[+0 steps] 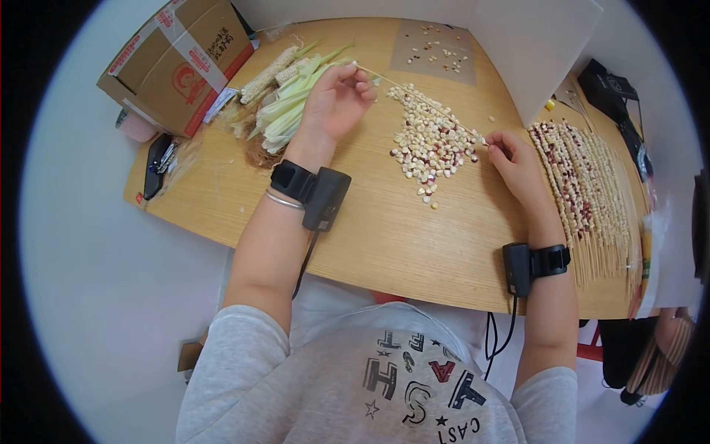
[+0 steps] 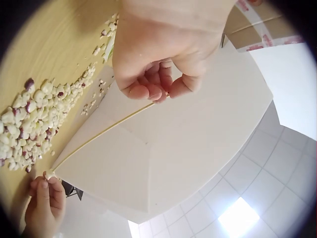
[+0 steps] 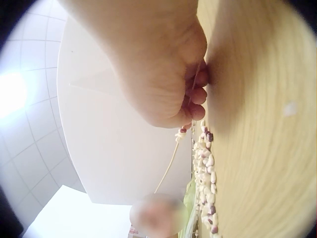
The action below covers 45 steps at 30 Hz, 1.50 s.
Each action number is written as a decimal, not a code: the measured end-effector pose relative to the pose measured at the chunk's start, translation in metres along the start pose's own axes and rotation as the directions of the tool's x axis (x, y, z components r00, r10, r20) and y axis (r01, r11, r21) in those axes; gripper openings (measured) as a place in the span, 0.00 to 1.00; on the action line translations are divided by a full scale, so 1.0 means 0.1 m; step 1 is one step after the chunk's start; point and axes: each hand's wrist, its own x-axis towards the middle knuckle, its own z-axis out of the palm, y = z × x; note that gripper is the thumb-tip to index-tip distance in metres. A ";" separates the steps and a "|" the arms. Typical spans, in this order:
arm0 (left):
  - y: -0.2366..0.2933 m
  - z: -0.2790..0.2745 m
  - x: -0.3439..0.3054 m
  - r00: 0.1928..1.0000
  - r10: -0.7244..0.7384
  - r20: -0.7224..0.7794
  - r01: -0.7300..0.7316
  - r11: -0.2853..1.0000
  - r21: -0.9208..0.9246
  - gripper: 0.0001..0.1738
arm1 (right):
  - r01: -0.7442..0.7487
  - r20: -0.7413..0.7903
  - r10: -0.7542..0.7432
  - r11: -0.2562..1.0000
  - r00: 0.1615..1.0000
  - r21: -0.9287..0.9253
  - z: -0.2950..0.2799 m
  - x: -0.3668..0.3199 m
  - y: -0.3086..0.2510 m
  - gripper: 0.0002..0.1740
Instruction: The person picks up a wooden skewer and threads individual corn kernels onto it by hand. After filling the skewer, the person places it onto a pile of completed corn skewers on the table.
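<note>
A thin bamboo skewer [image 2: 104,132] stretches between the two hands, bowed slightly. My left hand [image 1: 336,102] pinches one end between thumb and curled fingers, above the corn husks. At the other end, my right hand [image 1: 518,169] grips the skewer beside a few threaded corn kernels [image 3: 180,135], pale with a dark red one. Part of its length inside the right fingers is hidden. Below the skewer lies a heap of loose kernels [image 1: 429,140], mostly cream with some dark red, on the wooden table [image 1: 384,237].
Right of the right hand lie rows of skewers threaded with kernels [image 1: 584,177]. Husks [image 1: 285,115] and bare cobs [image 1: 266,74] sit at the back left near a cardboard box [image 1: 177,63]. A white panel [image 1: 529,52] stands behind; scattered kernels lie on a grey sheet [image 1: 414,63].
</note>
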 end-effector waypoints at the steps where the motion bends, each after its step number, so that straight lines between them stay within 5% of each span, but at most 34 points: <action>1: 0.00 0.00 0.00 0.999 -0.006 0.034 0.007 1.000 -0.007 0.04 | -0.005 0.004 0.005 1.000 1.000 0.022 0.00 0.00 0.01 0.09; 12: -0.06 -0.02 0.01 0.995 0.030 0.090 -0.039 0.994 0.100 0.04 | -0.015 0.044 0.012 0.997 0.999 0.071 0.01 -0.01 -0.03 0.09; 17: -0.20 -0.02 0.00 0.997 -0.035 -0.062 0.049 0.969 0.242 0.04 | -0.005 0.052 0.002 0.998 0.999 0.066 0.04 -0.03 -0.11 0.10; 21: -0.31 0.09 -0.06 0.990 -0.138 0.017 0.126 0.940 0.316 0.04 | 0.028 0.025 -0.030 0.996 0.999 0.086 0.08 -0.02 -0.06 0.10; 32: -0.36 0.24 -0.17 0.970 -0.221 -0.105 0.232 0.697 0.679 0.03 | 0.036 -0.073 -0.035 0.999 0.997 0.005 0.08 -0.02 -0.17 0.10; 35: -0.40 0.22 -0.15 0.964 -0.202 -0.170 0.259 0.599 0.758 0.02 | 0.034 -0.223 -0.057 0.994 0.973 -0.106 0.05 0.02 -0.04 0.09; 45: -0.42 0.19 -0.14 0.994 -0.058 -0.089 0.106 0.471 0.876 0.05 | 0.015 -0.174 -0.025 0.998 0.984 -0.062 0.01 -0.02 -0.07 0.09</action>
